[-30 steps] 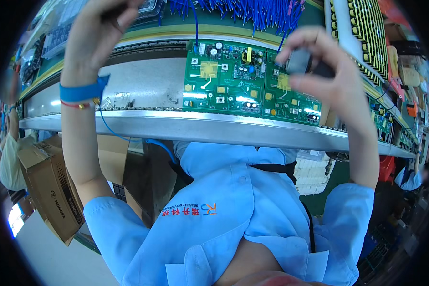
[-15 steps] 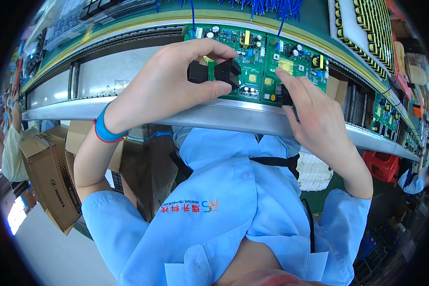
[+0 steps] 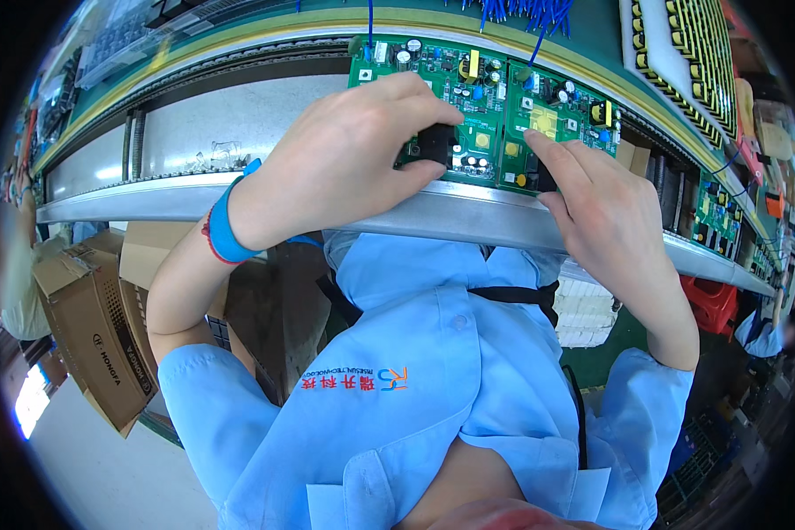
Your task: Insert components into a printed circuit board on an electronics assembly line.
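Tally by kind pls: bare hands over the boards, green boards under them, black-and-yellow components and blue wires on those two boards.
Hands: 2
Green boards: 2
Black-and-yellow components: 2
Blue wires: 2
Total: 8
Black parts at the fingers are partly hidden, so not counted.

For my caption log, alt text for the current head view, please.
The left hand pinches a black boxy part over a green rectangular circuit board; the right hand is at another black part over an adjoining green board. A silver metal rail runs in front.
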### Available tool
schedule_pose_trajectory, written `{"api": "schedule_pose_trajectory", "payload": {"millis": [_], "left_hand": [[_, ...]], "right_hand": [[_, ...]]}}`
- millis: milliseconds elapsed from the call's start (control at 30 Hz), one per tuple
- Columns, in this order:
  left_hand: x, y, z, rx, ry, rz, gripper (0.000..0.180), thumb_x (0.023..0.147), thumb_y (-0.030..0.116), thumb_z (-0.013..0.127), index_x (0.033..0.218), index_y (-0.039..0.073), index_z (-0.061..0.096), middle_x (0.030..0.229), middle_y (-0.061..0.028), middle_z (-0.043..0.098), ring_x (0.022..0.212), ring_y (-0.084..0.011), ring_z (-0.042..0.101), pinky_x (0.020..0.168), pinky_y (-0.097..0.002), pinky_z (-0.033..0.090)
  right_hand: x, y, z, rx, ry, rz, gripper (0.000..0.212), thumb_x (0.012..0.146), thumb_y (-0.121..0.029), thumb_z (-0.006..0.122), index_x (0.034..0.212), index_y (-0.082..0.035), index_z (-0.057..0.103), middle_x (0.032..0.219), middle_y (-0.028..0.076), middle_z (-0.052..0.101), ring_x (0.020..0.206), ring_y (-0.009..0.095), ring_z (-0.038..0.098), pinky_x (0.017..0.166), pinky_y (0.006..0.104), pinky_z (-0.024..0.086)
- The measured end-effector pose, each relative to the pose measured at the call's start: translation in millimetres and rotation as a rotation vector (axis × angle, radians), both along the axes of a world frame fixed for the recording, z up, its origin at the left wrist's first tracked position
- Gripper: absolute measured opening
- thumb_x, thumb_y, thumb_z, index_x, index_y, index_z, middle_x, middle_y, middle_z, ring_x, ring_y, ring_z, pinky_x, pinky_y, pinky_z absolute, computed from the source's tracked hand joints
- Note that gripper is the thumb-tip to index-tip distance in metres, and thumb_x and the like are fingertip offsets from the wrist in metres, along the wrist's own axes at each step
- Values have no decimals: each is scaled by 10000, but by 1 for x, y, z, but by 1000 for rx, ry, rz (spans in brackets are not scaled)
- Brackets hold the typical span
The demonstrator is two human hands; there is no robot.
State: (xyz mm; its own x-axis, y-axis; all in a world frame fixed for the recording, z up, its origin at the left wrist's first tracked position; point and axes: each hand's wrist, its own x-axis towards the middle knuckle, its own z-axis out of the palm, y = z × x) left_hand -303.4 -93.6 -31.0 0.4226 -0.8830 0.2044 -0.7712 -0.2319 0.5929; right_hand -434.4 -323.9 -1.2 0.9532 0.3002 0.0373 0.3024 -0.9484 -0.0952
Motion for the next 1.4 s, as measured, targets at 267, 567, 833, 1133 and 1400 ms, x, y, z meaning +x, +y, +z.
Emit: {"api": "schedule_pose_trajectory", "payload": {"millis": [267, 567, 833, 1133, 1400], "left_hand": [[-9, -14, 7, 186, -197, -43, 396, 740, 116, 764, 1115, 81, 644, 1000, -60, 603, 846, -265, 645, 683, -367, 527], [1, -7, 22, 11, 89, -69, 418, 766, 10, 706, 1154, 59, 558, 1025, -63, 517, 879, -223, 617, 729, -355, 508], [13, 28, 20, -127, 1041, 189, 647, 788, 192, 790, 1330, 2, 493, 1075, -70, 580, 1001, -176, 627, 850, -273, 498], [7, 33, 5, -157, 1056, 276, 691, 825, 302, 776, 1363, -9, 473, 1105, -91, 604, 966, -172, 597, 845, -290, 505], [8, 40, 8, -127, 1077, 267, 715, 819, 387, 768, 1353, -8, 504, 1232, -134, 612, 906, -130, 609, 755, -229, 493]], "right_hand": [[3, -13, 8, 342, 86, -70, 459, 748, -77, 724, 1183, -29, 584, 978, 101, 608, 870, 270, 617, 736, 350, 512], [-17, -59, -7, 1238, 433, -271, 336, 751, -10, 722, 1045, -31, 561, 1023, 35, 553, 949, 141, 531, 871, 267, 425], [-23, -64, -2, 1388, 511, -525, 380, 803, -18, 704, 1158, -30, 568, 1026, 49, 601, 841, 73, 580, 713, 209, 462], [-33, -40, -3, 516, 115, -209, 466, 802, 85, 600, 1238, -75, 560, 1153, 131, 531, 861, 386, 614, 749, 383, 527], [-35, -33, -12, 319, 113, -285, 482, 797, -1, 667, 1262, -82, 573, 1141, 105, 557, 874, 332, 649, 689, 409, 536]]}}
